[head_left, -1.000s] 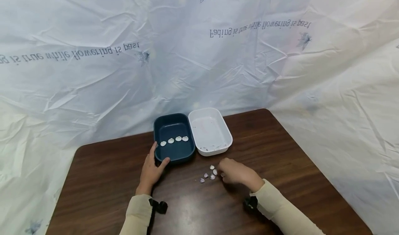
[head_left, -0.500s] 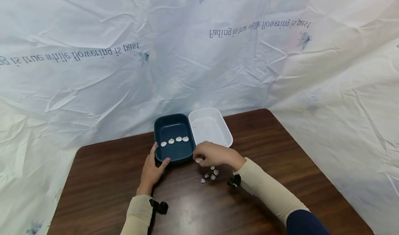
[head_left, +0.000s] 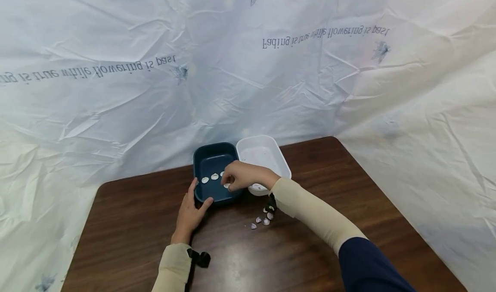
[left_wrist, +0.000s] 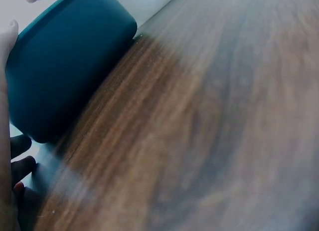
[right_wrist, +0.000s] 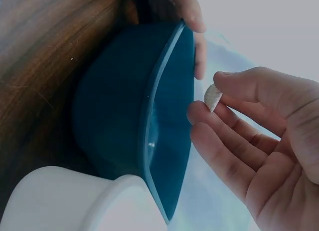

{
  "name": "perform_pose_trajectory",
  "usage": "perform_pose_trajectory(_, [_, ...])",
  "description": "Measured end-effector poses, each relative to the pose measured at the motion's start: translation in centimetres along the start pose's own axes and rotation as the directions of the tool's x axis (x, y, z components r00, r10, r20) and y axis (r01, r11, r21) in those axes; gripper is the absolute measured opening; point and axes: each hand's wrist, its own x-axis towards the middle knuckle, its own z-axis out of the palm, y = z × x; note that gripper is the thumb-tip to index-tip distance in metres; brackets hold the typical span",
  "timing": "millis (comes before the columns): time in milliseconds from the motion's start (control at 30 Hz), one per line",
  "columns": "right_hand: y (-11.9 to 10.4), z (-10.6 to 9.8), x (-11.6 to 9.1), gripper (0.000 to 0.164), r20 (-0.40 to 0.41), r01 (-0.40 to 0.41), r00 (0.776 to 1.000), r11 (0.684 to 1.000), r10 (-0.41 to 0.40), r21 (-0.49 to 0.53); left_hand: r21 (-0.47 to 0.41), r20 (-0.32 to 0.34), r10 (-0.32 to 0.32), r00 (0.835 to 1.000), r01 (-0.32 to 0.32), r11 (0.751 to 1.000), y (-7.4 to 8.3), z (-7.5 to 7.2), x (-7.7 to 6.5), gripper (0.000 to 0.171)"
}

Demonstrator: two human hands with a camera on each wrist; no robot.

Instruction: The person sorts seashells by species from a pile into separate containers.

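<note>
My right hand [head_left: 248, 175] pinches a small white seashell [right_wrist: 212, 98] between thumb and fingertips, over the dark blue tray [head_left: 209, 191]. In the head view it covers part of a row of white shells [head_left: 215, 176] on the tray floor. My left hand [head_left: 188, 214] rests at the tray's near left corner, with its thumb at the front rim and straight, spread fingers along the left side. Several small whitish and purplish shells [head_left: 266, 222] lie on the table in front of the trays, some partly behind the right wrist's camera.
A white tray [head_left: 263, 152] stands right against the blue one, with small bits inside its near end. Both are near the far edge of the brown wooden table [head_left: 310, 244]. Printed white sheeting [head_left: 232, 94] hangs behind the table.
My right hand has moved from the loose shells on the table, up and left past the white tray's front, to above the blue tray, carrying a shell. The left hand stays at its corner.
</note>
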Motion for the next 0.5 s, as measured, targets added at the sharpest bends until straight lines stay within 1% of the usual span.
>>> perform_pose_trajectory(133, [0.4,0.1,1.2,0.024,0.007,0.001,1.0,0.999,-0.001,-0.033,-0.005,-0.003,0.021,1.0,-0.021,1.0,0.0,0.1,0.0,0.094])
perform_pose_trajectory(333, [0.8,0.3,2.6,0.022,0.001,0.007,1.0,0.996,-0.007,-0.089,-0.007,-0.001,0.023,1.0,-0.023,1.0,-0.1,0.2,0.0,0.093])
perform_pose_trajectory(500, [1.2,0.9,3.8,0.022,0.008,-0.033,0.999,0.992,0.035,-0.122,-0.006,0.0,0.018,1.0,-0.018,1.0,-0.2,0.2,0.0,0.093])
